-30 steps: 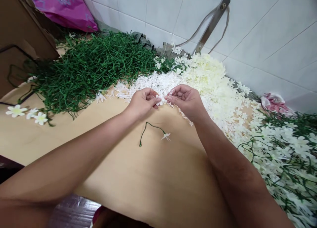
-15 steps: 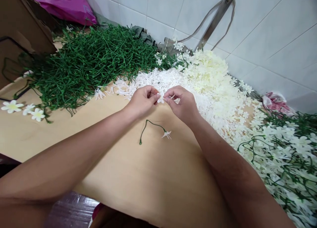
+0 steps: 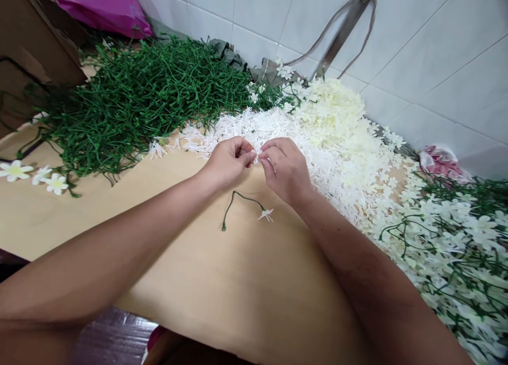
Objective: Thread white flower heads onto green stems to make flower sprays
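Between my two hands, above the far part of the cardboard [image 3: 222, 270], is a small white artificial flower [image 3: 256, 156], largely covered by fingertips. My left hand [image 3: 234, 156] pinches it from the left, thumb against forefinger. From the right, my right hand [image 3: 283, 166] presses its fingertips to the same flower, closed in a pinch. Nearer to me on the cardboard lies a bent green stem [image 3: 240, 195] with a white spiky piece [image 3: 265, 215] on its right end. Just beyond my hands spreads a heap of thin white spiky pieces [image 3: 257, 124].
A big pile of green stems [image 3: 159, 95] lies at the back left, beside a cardboard box [image 3: 35, 53]. Cream petals [image 3: 333, 111] are heaped at the back right. Assembled white flowers [image 3: 456, 248] lie at the right; several more [image 3: 55, 183] at the left. A tiled wall [image 3: 428, 53] stands behind.
My right hand has shifted slightly left and turned, its fingers closer to my left fingertips and covering more of the flower. The view has moved a little; the stem lies where it was.
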Tool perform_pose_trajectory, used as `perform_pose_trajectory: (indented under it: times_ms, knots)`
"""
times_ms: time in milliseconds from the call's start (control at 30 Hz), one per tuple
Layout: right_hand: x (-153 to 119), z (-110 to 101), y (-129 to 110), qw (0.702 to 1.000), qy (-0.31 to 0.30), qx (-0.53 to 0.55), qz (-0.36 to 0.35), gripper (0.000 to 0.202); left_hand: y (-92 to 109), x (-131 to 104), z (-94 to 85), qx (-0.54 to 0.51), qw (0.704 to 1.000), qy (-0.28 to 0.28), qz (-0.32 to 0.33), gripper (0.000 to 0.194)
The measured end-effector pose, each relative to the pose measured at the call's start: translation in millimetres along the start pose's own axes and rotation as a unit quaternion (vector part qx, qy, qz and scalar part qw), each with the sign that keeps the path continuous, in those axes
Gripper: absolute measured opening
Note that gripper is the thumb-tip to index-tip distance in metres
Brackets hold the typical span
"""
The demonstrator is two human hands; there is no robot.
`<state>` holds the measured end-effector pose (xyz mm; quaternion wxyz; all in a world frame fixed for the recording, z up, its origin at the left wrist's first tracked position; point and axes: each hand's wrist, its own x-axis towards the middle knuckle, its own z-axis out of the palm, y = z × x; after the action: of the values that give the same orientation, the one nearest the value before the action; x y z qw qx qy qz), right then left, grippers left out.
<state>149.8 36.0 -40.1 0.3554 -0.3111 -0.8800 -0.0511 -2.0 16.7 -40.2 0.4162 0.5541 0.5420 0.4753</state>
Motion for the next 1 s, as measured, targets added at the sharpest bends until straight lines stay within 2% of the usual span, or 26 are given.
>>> perform_pose_trajectory:
  times_ms: [167, 367, 433, 500, 567, 633, 667, 733, 833, 900, 1000]
  knots:
    - [-3, 6, -2, 0.988, -0.027, 0.114, 0.096, 0.011, 0, 1, -0.4, 0.009, 1.0, 0.002, -0.007, 0.013]
    - [-1, 6, 0, 0.913, -0.069, 0.317, 0.247, 0.008, 4, 2, -0.7, -0.015, 1.0, -0.017, -0.011, 0.012]
    - [2, 3, 4, 0.891, -0.062, 0.35, 0.28, 0.014, 8, 3, -8.9, -0.021, 0.999, -0.047, -0.013, 0.008]
    - [5, -1, 8, 0.87, -0.05, 0.382, 0.307, 0.02, 15, 3, -23.2, 0.012, 0.992, -0.122, -0.006, 0.008]
    - [6, -4, 14, 0.848, -0.044, 0.415, 0.328, 0.025, 24, 0, -39.6, 0.102, 0.961, -0.255, -0.002, 0.009]
    - [7, -6, 20, 0.82, -0.039, 0.457, 0.343, 0.029, 33, -8, -51.5, 0.188, 0.897, -0.401, -0.004, 0.008]
    - [8, -7, 22, 0.801, -0.039, 0.484, 0.351, 0.032, 37, -12, -54.2, 0.221, 0.872, -0.437, 0.004, 0.009]
    - [7, -8, 25, 0.755, -0.044, 0.539, 0.371, 0.036, 43, -22, -53.3, 0.273, 0.844, -0.461, 0.016, 0.012]
    - [6, -8, 25, 0.693, -0.049, 0.597, 0.402, 0.038, 43, -31, -43.4, 0.343, 0.815, -0.465, 0.033, 0.018]
    - [6, -8, 24, 0.666, -0.051, 0.618, 0.413, 0.038, 39, -31, -37.7, 0.364, 0.807, -0.461, 0.058, 0.02]
    - [5, -8, 22, 0.646, -0.07, 0.635, 0.418, 0.036, 32, -29, -33.4, 0.37, 0.804, -0.457, 0.093, 0.019]
